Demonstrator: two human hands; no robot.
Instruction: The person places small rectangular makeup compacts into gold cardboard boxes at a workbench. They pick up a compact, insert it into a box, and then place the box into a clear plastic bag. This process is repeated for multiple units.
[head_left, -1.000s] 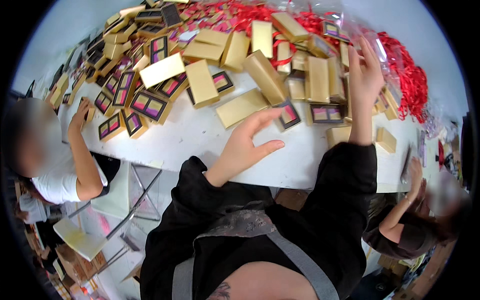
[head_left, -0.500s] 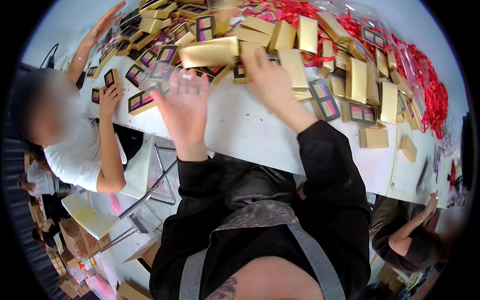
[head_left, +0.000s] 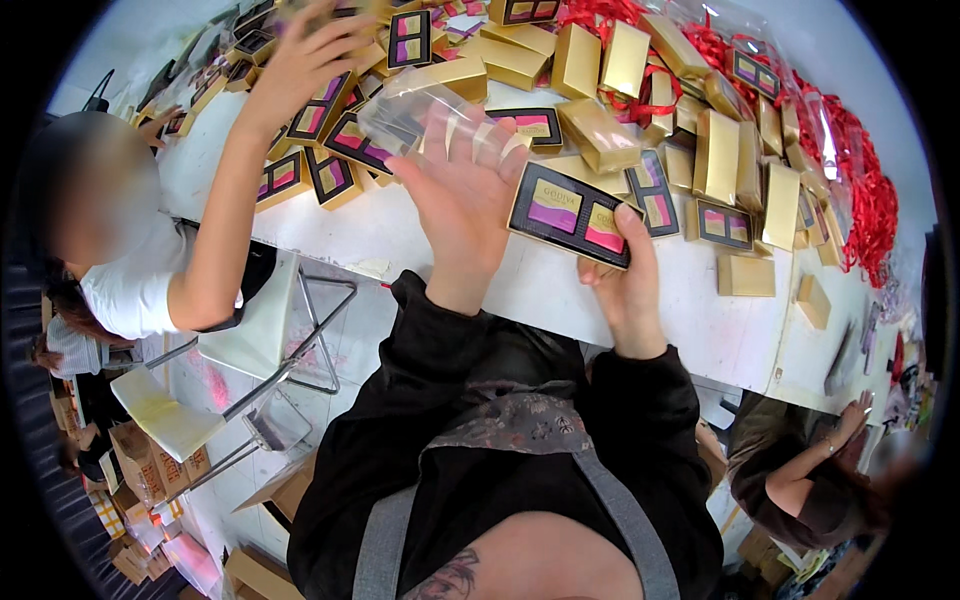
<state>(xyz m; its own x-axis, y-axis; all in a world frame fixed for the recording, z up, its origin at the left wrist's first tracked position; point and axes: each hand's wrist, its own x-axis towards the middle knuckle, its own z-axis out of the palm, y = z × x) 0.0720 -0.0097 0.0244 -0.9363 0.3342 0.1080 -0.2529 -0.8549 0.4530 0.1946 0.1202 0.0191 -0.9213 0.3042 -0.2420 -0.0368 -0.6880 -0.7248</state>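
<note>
Right hand (head_left: 625, 285) pinches a dark flat box (head_left: 572, 214) by its near edge, tilted up off the tabletop (head_left: 440, 250), probably so it slides into the clear plastic sleeve (head_left: 430, 118) the left hand (head_left: 462, 190) holds open just beside it.

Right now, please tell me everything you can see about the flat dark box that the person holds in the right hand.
The flat dark box is a shallow rectangular tray with a dark rim and a gold edge, seemingly cardboard. Its face shows two panels, each gold above and pink or purple below. It is tilted, its right end lower, held above the white table. The right hand grips its lower right corner, thumb on top. The left hand, holding a clear plastic cover, is by its left end.
</note>
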